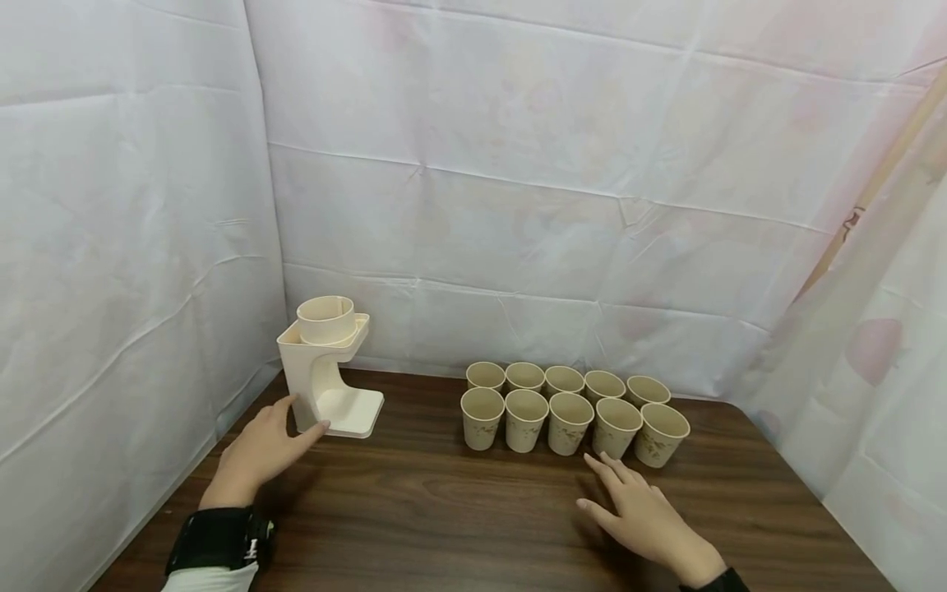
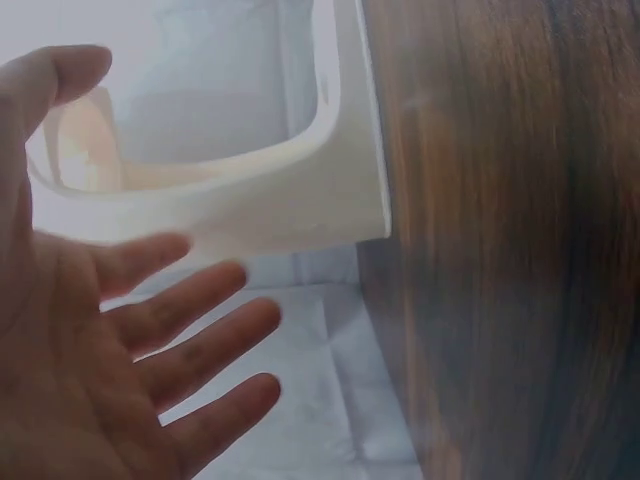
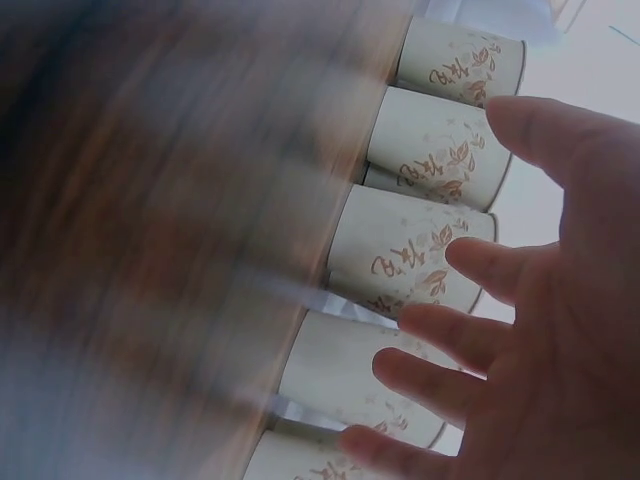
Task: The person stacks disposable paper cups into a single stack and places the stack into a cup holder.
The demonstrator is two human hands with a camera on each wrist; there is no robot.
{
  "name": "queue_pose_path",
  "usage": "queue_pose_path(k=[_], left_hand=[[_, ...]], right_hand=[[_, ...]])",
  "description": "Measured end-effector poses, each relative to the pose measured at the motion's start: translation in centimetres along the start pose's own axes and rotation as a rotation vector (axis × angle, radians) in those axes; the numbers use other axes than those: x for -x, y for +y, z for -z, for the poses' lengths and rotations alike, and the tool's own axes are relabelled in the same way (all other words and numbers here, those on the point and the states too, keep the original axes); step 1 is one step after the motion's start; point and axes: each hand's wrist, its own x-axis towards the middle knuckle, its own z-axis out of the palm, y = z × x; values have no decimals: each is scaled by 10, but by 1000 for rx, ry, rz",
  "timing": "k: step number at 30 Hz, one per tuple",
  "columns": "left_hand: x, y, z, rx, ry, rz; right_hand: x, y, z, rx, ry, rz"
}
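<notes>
A cream-coloured cup holder stand (image 1: 302,386), with a flat foot and a round ring on top, stands upright at the left of the table. My left hand (image 1: 261,450) is right beside its lower part, fingers spread; in the left wrist view the palm faces the stand (image 2: 230,210) and holds nothing. Several paper cups (image 1: 527,419) with a brown leaf print stand mouth up in two rows at the middle right. In front of the cups' right half hovers my right hand (image 1: 642,514), its fingers spread and holding nothing. The right wrist view shows the cups (image 3: 410,240) beyond the fingertips.
The dark wood-grain table (image 1: 429,526) has its back edge against a white cloth (image 1: 459,230). Another cloth (image 1: 133,247) hangs close along the left side. On the right, a pale curtain (image 1: 888,395) hangs past the table's edge.
</notes>
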Motion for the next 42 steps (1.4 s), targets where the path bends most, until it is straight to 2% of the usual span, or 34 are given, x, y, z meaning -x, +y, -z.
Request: queue_pose_path(k=[10,17,20,24,26,33,42], left_hand=[[-19,1,-1,110,96,76],[-40,3,-3,223,181,113],[-48,4,-4,325,197,130],[-55,4,-5,475,192,184],[-57,3,-5,517,190,207],[-60,-1,-8,545,200,176],[-60,-3,-5,521,156,145]], right_hand=[[5,10,2,-57,0,-9],[8,12,2,-66,-14,-8],[8,13,2,-67,-9,-4],[8,14,2,-75,-11,0],[8,15,2,-88,-25,-4],[10,20,2,-170,-65,-2],[13,22,5,-150,-30,20]])
